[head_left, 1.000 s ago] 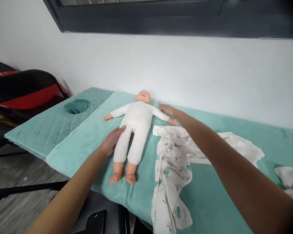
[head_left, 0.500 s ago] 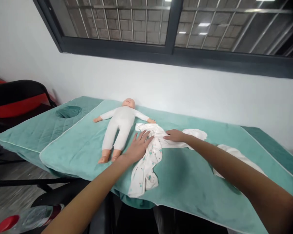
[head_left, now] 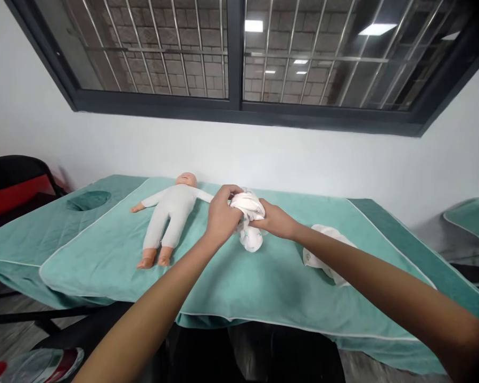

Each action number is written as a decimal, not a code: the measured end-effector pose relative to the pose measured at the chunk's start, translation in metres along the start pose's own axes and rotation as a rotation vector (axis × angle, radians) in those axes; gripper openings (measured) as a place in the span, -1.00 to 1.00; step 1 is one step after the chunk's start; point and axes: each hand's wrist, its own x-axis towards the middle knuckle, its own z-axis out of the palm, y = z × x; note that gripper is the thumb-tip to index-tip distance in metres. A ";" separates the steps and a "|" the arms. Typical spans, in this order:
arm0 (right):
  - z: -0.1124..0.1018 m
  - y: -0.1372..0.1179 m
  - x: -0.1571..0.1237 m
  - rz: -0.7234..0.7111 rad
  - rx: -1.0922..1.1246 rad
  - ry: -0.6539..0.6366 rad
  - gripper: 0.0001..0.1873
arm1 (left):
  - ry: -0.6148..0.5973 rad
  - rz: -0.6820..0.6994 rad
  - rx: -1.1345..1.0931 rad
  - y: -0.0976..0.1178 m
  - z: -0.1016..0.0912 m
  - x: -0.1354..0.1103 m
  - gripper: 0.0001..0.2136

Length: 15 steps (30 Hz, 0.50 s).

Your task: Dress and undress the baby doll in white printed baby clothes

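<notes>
A baby doll (head_left: 166,211) in a white bodysuit lies on its back on a teal towel (head_left: 223,276) that covers a padded table. Just right of the doll, both of my hands hold a bunched white printed baby garment (head_left: 248,214) lifted above the towel. My left hand (head_left: 220,214) grips its left side with fingers curled round the cloth. My right hand (head_left: 274,220) pinches its right side. The lower end of the garment hangs down between my hands.
Another white cloth (head_left: 323,256) lies on the towel to the right. A round face hole (head_left: 88,200) sits in the table's left end. A black and red chair (head_left: 11,183) stands at the left, a barred window (head_left: 239,58) above, and a second teal table (head_left: 473,218) at the far right.
My hands left the doll, moved right onto the flat printed garment, then gathered it into a bundle and lifted it. The view has tilted up and to the right.
</notes>
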 end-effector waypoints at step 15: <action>0.034 -0.010 -0.085 -0.019 0.514 -0.470 -0.42 | 0.045 -0.459 -0.073 -0.025 -0.019 -0.159 -0.34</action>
